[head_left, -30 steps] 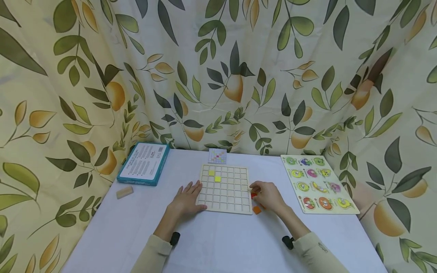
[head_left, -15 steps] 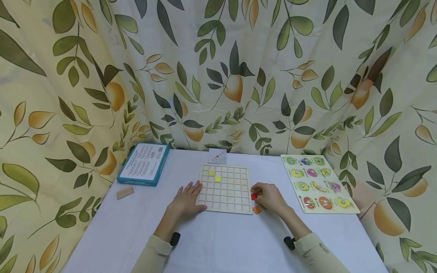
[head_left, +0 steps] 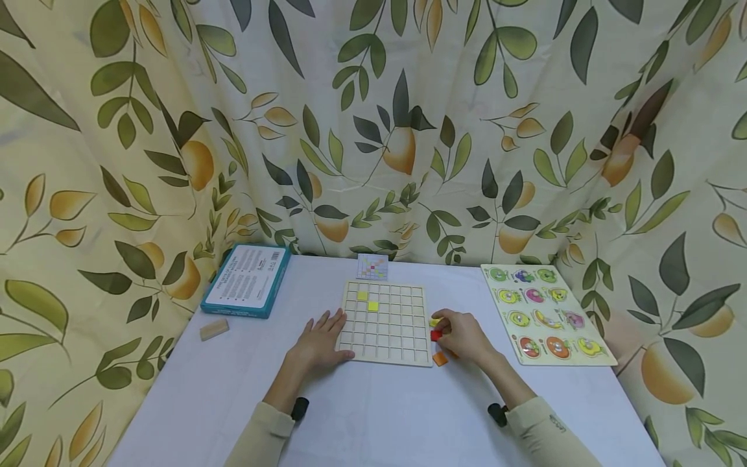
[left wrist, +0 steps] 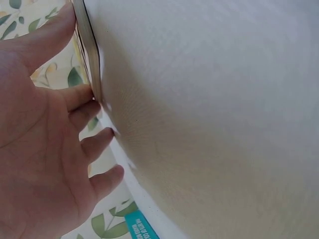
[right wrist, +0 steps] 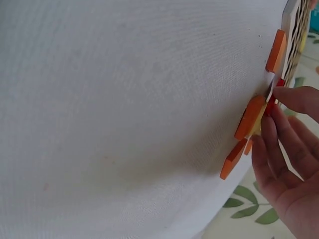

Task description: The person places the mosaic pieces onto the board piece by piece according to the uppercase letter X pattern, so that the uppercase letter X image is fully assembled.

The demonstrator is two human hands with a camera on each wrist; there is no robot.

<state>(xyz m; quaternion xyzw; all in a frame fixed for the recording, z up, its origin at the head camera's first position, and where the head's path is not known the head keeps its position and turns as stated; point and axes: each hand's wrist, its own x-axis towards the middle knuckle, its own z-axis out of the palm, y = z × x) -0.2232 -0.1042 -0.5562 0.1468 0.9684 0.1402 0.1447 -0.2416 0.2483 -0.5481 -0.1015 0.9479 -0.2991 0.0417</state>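
A square wooden grid board (head_left: pixel 385 332) lies mid-table, with two yellow tiles (head_left: pixel 373 306) in its upper left cells. My left hand (head_left: pixel 320 344) rests along the board's left edge, fingers spread; in the left wrist view its fingertips touch the board's side (left wrist: pixel 88 50). My right hand (head_left: pixel 463 336) is at the board's right edge, fingers curled. In the right wrist view, thumb and fingertips pinch a red tile (right wrist: pixel 270 105). A loose yellow tile (head_left: pixel 434 322) shows by the fingertips. Several orange tiles (right wrist: pixel 251 117) lie around the hand, one orange tile (head_left: pixel 440 359) nearer the front.
A small pattern card (head_left: pixel 372 266) lies behind the board. At the left are a teal box (head_left: pixel 245 280) and a small wooden block (head_left: pixel 214 329). A fruit puzzle board (head_left: pixel 545 314) lies to the right. A patterned curtain (head_left: pixel 373 130) encloses the table's back and sides.
My right hand has shifted slightly right, so more of the red tile and the loose yellow tile shows beside the board. My left hand has stayed at the board's left edge.
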